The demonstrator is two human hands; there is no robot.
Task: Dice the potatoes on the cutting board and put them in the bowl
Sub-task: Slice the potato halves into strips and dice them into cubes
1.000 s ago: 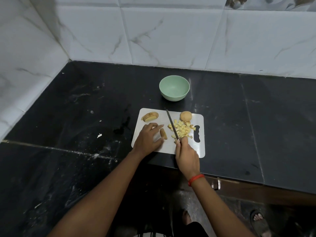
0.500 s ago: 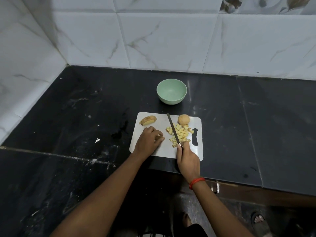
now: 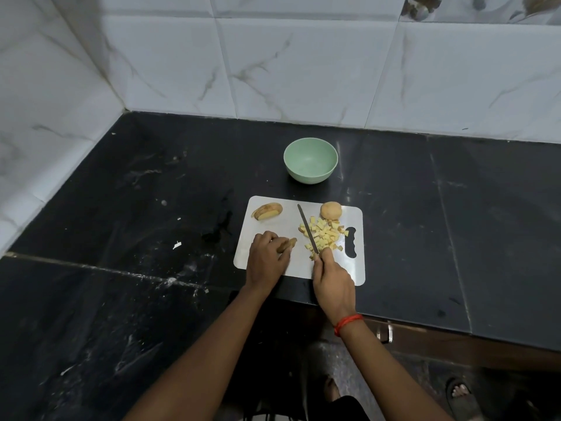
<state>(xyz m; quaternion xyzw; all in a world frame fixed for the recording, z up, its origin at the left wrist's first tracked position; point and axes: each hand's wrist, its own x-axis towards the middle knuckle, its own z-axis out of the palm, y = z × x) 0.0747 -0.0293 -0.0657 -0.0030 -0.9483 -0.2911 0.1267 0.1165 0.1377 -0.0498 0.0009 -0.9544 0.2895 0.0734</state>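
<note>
A potato piece point(image 3: 288, 244) is pinned on the white cutting board point(image 3: 273, 226) by the curled left hand point(image 3: 267, 259), seemingly to steady it; the knife point(image 3: 308, 229) is gripped by the right hand point(image 3: 332, 281), its blade beside the diced potato point(image 3: 324, 233); the green bowl point(image 3: 310, 161) is left waiting beyond the board, nothing visible inside.

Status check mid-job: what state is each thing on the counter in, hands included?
Bowl: empty, upright.
Cutting board: flat on the counter.
Diced potato: piled on the board, none in the bowl.
Round potato piece: not yet diced.
Sliced potato: sliced, not yet diced.
Left hand: holds a potato strip on the board.
Right hand: grips the knife, blade at the pile's left edge.
</note>
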